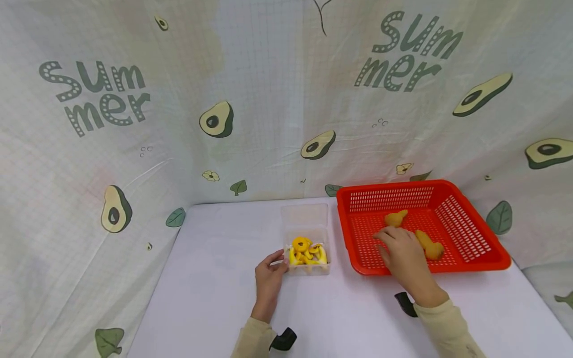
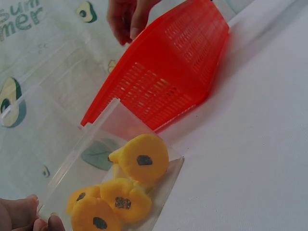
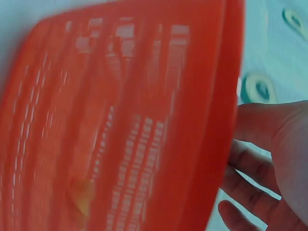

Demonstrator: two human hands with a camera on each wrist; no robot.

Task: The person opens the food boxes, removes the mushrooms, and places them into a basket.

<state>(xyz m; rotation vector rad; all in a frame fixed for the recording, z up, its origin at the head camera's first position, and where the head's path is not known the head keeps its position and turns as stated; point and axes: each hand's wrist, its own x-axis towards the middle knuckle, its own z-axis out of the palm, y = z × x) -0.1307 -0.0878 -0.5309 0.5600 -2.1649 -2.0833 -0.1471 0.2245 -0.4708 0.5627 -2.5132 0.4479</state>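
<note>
A clear plastic box stands on the white table, its lid folded back, with several yellow ring-shaped pieces inside. My left hand holds the box by its left front corner; the left wrist view shows the fingertips at the box beside the yellow pieces. My right hand reaches into a red mesh basket, fingers relaxed and holding nothing. Two orange-yellow pieces lie in the basket, one on each side of the hand. In the right wrist view my right hand hangs beside the basket wall.
An avocado-print cloth with "Summer" lettering walls the table at the back and on both sides. The white tabletop stretches left of the box and in front of the basket. The basket sits just right of the box.
</note>
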